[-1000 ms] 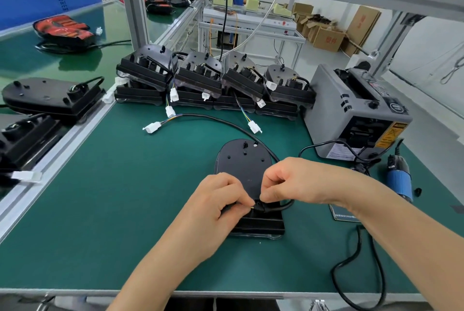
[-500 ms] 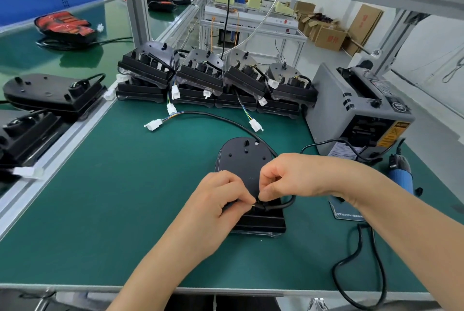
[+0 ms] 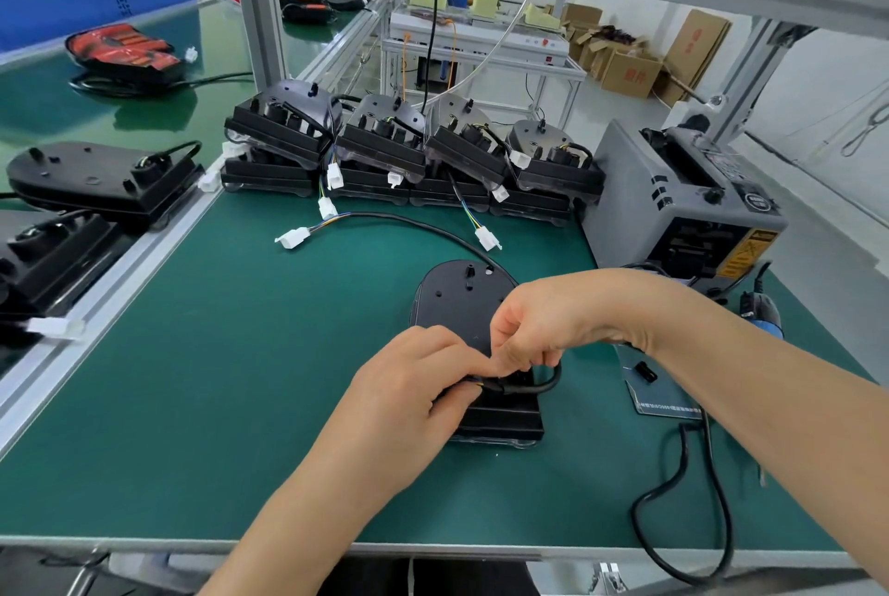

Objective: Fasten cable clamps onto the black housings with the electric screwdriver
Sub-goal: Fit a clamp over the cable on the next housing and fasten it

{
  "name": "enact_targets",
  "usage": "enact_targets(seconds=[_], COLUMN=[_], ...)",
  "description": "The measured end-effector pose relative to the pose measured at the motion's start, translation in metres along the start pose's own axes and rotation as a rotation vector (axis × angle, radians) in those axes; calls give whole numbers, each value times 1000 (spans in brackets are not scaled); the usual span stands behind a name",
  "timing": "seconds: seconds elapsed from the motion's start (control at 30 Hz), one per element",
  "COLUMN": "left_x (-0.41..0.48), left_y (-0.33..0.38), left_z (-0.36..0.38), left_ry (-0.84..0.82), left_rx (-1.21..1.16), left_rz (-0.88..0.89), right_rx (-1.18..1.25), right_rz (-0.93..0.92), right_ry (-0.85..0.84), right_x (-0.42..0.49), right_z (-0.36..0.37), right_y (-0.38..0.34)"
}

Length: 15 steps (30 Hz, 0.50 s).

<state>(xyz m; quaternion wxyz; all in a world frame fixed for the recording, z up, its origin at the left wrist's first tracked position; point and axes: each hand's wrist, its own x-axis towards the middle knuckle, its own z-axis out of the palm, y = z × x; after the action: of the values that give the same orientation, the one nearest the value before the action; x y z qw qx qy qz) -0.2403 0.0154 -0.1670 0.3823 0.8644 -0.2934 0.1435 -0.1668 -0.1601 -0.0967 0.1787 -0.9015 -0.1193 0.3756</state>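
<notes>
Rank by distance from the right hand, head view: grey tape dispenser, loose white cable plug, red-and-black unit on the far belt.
1. Grey tape dispenser, just behind and right of the right hand.
2. Loose white cable plug, farther off, to the left.
3. Red-and-black unit, far back left.

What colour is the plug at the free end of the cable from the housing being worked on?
White. The plug shows best in the head view.

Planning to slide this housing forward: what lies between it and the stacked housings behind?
Head view: green mat crossed by a black cable with a white connector, plus a second connector wired from the stack.
</notes>
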Motion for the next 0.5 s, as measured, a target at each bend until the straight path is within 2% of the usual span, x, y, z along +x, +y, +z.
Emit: enact_targets(seconds=[0.1,0.3,0.5], left_x=[0,4,3], left_y=[7,24,22], left_z=[5,23,27], left_ry=[32,192,194], left_rx=[95,206,210], left_rz=[57,-79,-125], right_rx=[-1,47,85], right_rz=[-8,-30,-50], right_ry=[-5,23,28], right_x=[1,0,-1], right_z=[0,3,4], right_y=[-1,4,6])
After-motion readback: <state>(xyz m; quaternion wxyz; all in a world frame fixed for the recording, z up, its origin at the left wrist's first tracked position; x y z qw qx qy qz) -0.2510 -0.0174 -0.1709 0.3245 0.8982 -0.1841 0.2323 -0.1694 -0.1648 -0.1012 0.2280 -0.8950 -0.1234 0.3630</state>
